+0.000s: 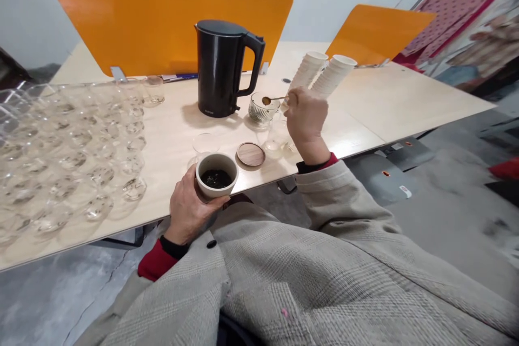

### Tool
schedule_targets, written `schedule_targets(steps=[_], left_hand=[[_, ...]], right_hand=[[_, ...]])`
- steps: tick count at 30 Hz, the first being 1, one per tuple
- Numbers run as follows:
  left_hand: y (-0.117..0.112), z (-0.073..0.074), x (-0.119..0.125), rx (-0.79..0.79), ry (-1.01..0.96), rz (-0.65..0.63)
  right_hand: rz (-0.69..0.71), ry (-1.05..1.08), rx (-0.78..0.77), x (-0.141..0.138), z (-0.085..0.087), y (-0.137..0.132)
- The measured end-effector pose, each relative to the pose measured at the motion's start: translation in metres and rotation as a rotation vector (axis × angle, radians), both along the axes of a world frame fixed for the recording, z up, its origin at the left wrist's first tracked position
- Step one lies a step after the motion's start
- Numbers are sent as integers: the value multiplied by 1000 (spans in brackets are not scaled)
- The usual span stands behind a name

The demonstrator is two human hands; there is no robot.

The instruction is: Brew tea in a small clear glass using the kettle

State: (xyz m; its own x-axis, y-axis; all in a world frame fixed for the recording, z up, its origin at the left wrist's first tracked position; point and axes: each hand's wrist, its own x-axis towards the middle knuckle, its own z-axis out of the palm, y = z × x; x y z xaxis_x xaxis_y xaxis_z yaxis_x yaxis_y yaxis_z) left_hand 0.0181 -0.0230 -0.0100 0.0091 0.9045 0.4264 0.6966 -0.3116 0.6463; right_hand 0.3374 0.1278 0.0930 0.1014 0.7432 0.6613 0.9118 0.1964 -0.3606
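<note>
My left hand (190, 204) is wrapped round a pale cup (237, 174) near the table's front edge. Dark bits, like loose tea leaves, lie in the bottom of the cup. Pinched in my right hand (307, 116) is a small spoon (277, 98), its bowl over a ribbed glass bowl (263, 113). Something brownish sits in the spoon's bowl. Between the hands a round wooden coaster (251, 155) lies flat on the table. Clear glasses (277, 138) stand just below my right hand, partly hidden by it.
A black electric kettle (219, 70) stands behind the glass bowl. Many clear glasses (73, 157) crowd the table's left side. Two stacks of white paper cups (334, 75) rise beyond my right hand. Orange dividers (162, 21) line the back of the table (389, 97).
</note>
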Motion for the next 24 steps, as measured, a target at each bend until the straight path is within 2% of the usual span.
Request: schedule_targets(steps=[3,4,8,15,17,19,21,24], left_hand=[[0,-1,0,12,1,-4],[0,-1,0,12,0,-7],[0,-1,0,5,-10,-18],[-2,2,0,-35,-14,-27],[-2,3,0,-45,-13,-31],[-3,3,-1,-39,-8,-37],[-3,4,-1,-25,1,-44],[-4,5,-1,-8,8,-46]], right_hand=[[-226,-92,22,-18,-8,20],[-256,-125,5,-25,-10,25],[-286,-188,-131,-43,-11,33],[-289,-210,-286,-46,1,23],[-283,-196,-252,-46,5,8],[-217,-146,-153,-46,8,-18],[-45,-68,-43,-49,7,-53],[256,62,-23,-60,-3,-109]])
